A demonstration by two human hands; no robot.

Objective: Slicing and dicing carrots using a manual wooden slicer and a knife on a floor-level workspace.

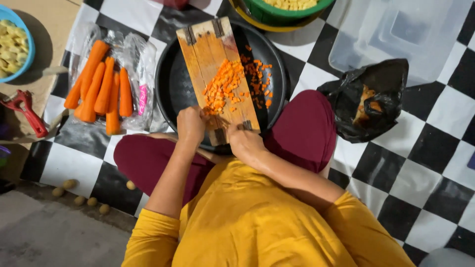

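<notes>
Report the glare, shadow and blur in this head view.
Head view: soft even light; glare on the plastic bag beside the carrots; shadow beside the blue bowl; both hands, left and right, slightly soft; diced carrot reasonably sharp.

We see a crinkled clear plastic bag (141,64) lying open on the checkered floor mat (425,143) near its left edge, with a narrow pink label strip (143,99) along its right side. Toward the mat's right edge sits a crumpled black plastic bag (346,106), open at the top.
</notes>
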